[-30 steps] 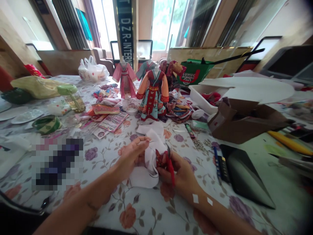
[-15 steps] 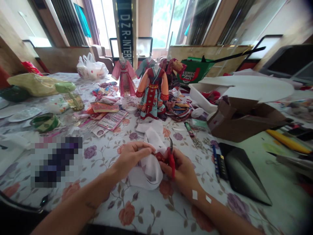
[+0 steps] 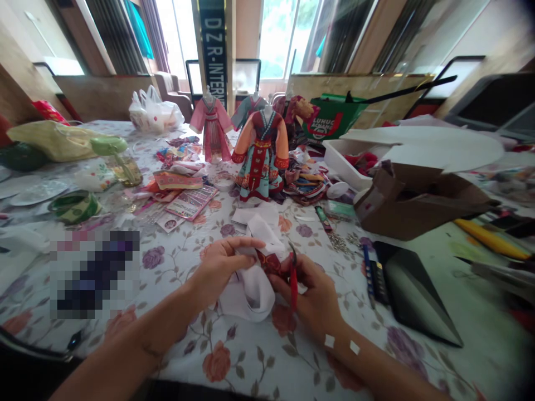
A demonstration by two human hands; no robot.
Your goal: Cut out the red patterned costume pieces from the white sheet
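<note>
My left hand [image 3: 221,267] is closed on a strip of white fabric [image 3: 253,298], which loops down onto the flowered tablecloth. A piece of red patterned fabric [image 3: 270,262] lies against the white one, between my two hands. My right hand [image 3: 315,289] grips the red fabric's right end with thumb and fingertips. Tucked in the same hand is a pair of red-handled snips [image 3: 293,284], its dark blade tips pointing up. The far end of the white fabric rests on the cloth beyond my fingers.
A miniature robe in red, orange and blue [image 3: 261,159] stands ahead, with a pink one [image 3: 211,131] behind. A cardboard box [image 3: 418,203], a black tablet-like slab [image 3: 412,295] and pens [image 3: 368,275] lie right. A green tape roll [image 3: 75,207] and colourful packets [image 3: 192,201] lie left.
My left fingers have shifted along the white fabric toward the red piece, and more of the red pattern now shows. The snips have turned more upright in my right hand.
</note>
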